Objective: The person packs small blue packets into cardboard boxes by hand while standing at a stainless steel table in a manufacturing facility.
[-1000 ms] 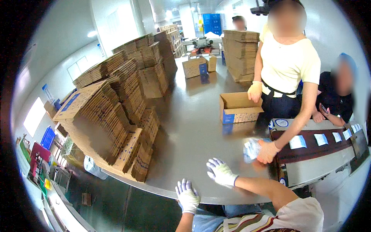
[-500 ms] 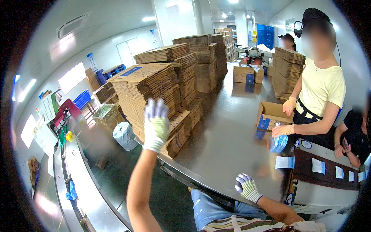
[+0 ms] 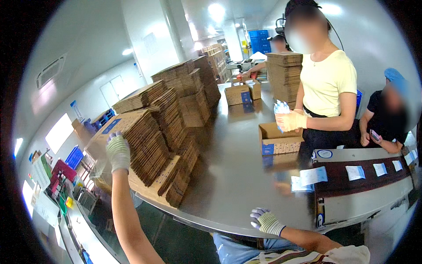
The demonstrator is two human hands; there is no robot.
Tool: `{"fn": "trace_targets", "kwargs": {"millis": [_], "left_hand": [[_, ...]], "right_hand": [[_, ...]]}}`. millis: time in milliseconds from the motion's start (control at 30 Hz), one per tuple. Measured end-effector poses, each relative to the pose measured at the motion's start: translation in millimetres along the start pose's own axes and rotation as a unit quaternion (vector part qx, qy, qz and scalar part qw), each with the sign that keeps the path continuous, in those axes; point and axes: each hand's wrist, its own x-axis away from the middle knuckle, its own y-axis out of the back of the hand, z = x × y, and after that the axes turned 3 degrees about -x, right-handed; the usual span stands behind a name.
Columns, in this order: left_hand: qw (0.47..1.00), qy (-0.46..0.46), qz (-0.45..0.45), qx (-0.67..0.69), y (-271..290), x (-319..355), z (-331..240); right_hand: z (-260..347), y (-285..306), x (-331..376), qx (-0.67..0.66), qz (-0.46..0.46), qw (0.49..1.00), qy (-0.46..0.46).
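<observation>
My left hand [image 3: 118, 152], in a striped white glove with purple fingertips, reaches up to the near side of a tall stack of flat folded cardboard cartons [image 3: 147, 145]. Its fingers are stretched toward the top carton's edge, by a blue printed patch; I see nothing held, and contact is unclear. My right hand [image 3: 267, 221], gloved alike, lies low at the near edge of the steel table [image 3: 228, 176], its fingers apart and holding nothing.
Across the table a co-worker holds blue-white packets [image 3: 281, 108] over an open carton [image 3: 281, 143]. A conveyor [image 3: 336, 181] at right carries more packets, some piled at its end. Another person sits beyond it. More carton stacks [image 3: 283, 75] and filled boxes [image 3: 238, 94] stand farther back.
My view has swung right. My left hand has come closer to the stack's top edge. The co-worker has lifted packets above the open carton, and packets now overlap at the conveyor's end.
</observation>
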Motion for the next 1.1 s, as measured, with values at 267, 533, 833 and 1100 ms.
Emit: {"fn": "trace_targets", "kwargs": {"millis": [267, 533, 833, 1100], "left_hand": [[0.995, 0.020, 0.067, -0.077, 62.0, -16.0, -21.5], [0.933, -0.097, -0.183, 0.295, 126.1, 2.6, -35.9], [0.759, 0.161, -0.087, 0.624, 131.5, 105.7, -71.4], [0.538, 0.351, 0.158, 0.750, 96.3, 276.5, -131.2]], "right_hand": [[-4.4, -9.0, 4.9, -0.015, -0.007, 1.000, -0.007], [-7.5, -12.1, 5.7, -0.072, 0.004, 0.997, 0.037], [-11.0, 106.9, -56.5, -0.382, -0.124, 0.911, -0.090], [-36.9, 125.0, -76.5, -0.648, -0.168, 0.723, -0.167]]}}
